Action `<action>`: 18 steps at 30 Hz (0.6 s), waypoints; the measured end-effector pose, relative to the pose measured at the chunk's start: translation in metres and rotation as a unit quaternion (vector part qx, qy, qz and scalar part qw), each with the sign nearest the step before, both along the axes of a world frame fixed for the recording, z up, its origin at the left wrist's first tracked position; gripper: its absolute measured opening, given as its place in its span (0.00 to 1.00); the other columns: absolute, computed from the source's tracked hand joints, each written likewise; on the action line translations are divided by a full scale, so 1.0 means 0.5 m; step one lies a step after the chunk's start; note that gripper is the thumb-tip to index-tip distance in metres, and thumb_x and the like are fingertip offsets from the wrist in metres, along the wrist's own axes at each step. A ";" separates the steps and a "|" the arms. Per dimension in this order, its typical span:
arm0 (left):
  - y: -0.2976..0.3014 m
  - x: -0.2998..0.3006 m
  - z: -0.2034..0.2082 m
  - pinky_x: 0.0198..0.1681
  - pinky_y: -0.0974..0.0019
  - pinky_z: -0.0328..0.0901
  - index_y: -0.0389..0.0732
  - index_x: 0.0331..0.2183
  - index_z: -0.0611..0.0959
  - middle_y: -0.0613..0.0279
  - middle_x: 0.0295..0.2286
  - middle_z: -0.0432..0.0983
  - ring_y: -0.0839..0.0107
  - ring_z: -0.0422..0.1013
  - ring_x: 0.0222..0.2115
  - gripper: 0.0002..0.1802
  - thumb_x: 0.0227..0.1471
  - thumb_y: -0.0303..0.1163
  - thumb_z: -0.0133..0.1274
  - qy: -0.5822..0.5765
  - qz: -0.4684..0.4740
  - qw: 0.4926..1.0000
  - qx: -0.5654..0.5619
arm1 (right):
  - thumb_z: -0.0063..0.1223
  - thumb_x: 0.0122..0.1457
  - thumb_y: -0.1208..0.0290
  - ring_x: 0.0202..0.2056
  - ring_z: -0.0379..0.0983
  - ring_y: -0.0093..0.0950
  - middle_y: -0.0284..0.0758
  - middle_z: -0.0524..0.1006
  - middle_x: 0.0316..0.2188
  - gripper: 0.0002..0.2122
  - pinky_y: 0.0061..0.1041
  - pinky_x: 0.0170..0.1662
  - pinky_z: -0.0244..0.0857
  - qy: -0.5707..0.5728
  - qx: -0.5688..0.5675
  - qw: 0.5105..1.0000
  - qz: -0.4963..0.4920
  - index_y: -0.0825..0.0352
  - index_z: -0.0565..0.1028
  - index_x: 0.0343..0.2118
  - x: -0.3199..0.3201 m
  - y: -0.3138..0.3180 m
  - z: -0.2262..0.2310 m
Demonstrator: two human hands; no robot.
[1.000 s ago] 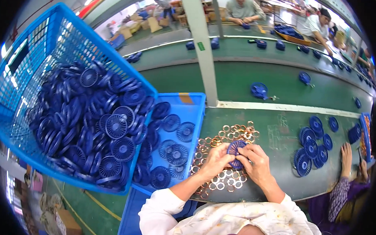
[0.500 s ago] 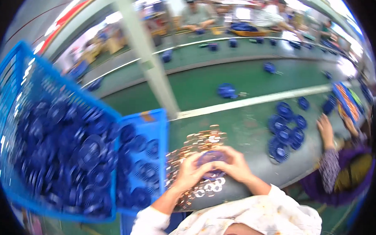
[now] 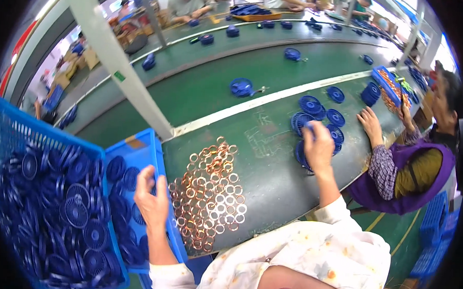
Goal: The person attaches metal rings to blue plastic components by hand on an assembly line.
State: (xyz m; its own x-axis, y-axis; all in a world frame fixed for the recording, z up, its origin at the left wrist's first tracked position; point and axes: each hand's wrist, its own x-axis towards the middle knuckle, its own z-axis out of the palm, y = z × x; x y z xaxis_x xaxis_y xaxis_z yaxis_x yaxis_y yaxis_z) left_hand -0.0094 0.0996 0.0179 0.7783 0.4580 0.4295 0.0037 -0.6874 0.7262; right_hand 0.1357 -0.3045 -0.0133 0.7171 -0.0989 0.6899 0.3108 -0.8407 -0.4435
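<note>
Now parted — left hand (image 3: 152,205) by tray (image 3: 149,146), right hand (image 3: 319,147) at blue grilles (image 3: 336,117).

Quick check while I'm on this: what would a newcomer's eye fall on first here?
Probably the big blue basket at the left, heaped with dark-blue slotted discs. Next, the shiny copper-coloured rings spread on the green worktop, between the person's hands: the left hand by the blue tray, the right hand at a disc cluster.

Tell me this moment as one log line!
Left hand: open, at blue tray; right hand: at blue discs; copper-coloured rings: loose on green worktop
</note>
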 end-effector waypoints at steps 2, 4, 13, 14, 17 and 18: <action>0.057 -0.009 -0.003 0.49 0.56 0.69 0.34 0.48 0.78 0.44 0.43 0.79 0.50 0.76 0.44 0.20 0.52 0.27 0.58 0.009 0.084 0.995 0.059 | 0.54 0.59 0.74 0.40 0.76 0.43 0.43 0.79 0.36 0.08 0.40 0.43 0.68 0.017 -0.043 0.995 -0.093 0.65 0.76 0.41 0.040 -0.065 -0.033; 0.106 -0.020 -0.022 0.54 0.53 0.65 0.33 0.49 0.77 0.44 0.46 0.77 0.47 0.72 0.48 0.22 0.52 0.28 0.58 0.051 0.138 0.981 0.127 | 0.56 0.58 0.73 0.43 0.75 0.44 0.43 0.79 0.40 0.12 0.41 0.47 0.67 -0.001 -0.054 0.995 -0.088 0.66 0.76 0.45 0.058 -0.082 -0.053; 0.182 -0.036 -0.111 0.62 0.52 0.57 0.30 0.57 0.69 0.37 0.55 0.67 0.44 0.63 0.58 0.43 0.46 0.44 0.64 0.237 0.144 0.946 0.170 | 0.60 0.54 0.74 0.46 0.72 0.41 0.39 0.74 0.43 0.11 0.37 0.47 0.69 0.162 -0.018 0.936 0.311 0.61 0.78 0.42 -0.024 0.252 -0.067; 0.182 -0.036 -0.116 0.63 0.52 0.56 0.31 0.57 0.70 0.37 0.57 0.65 0.45 0.62 0.59 0.42 0.48 0.46 0.63 0.257 0.137 0.946 0.141 | 0.59 0.55 0.74 0.45 0.72 0.41 0.39 0.74 0.42 0.11 0.38 0.47 0.69 0.168 -0.026 0.934 0.315 0.61 0.78 0.42 -0.020 0.266 -0.087; 0.164 -0.037 -0.108 0.63 0.53 0.56 0.38 0.58 0.71 0.42 0.59 0.63 0.47 0.59 0.60 0.40 0.49 0.49 0.61 0.292 0.151 0.933 0.143 | 0.58 0.56 0.75 0.41 0.71 0.41 0.39 0.74 0.38 0.07 0.38 0.45 0.68 0.133 -0.029 0.940 0.312 0.63 0.79 0.38 -0.008 0.288 -0.117; 0.167 -0.042 -0.105 0.63 0.52 0.57 0.39 0.58 0.71 0.42 0.59 0.64 0.47 0.60 0.60 0.40 0.49 0.49 0.62 0.297 0.153 0.931 0.150 | 0.58 0.56 0.75 0.41 0.71 0.41 0.39 0.74 0.37 0.04 0.38 0.45 0.68 0.148 -0.014 0.936 0.319 0.65 0.78 0.35 -0.008 0.291 -0.117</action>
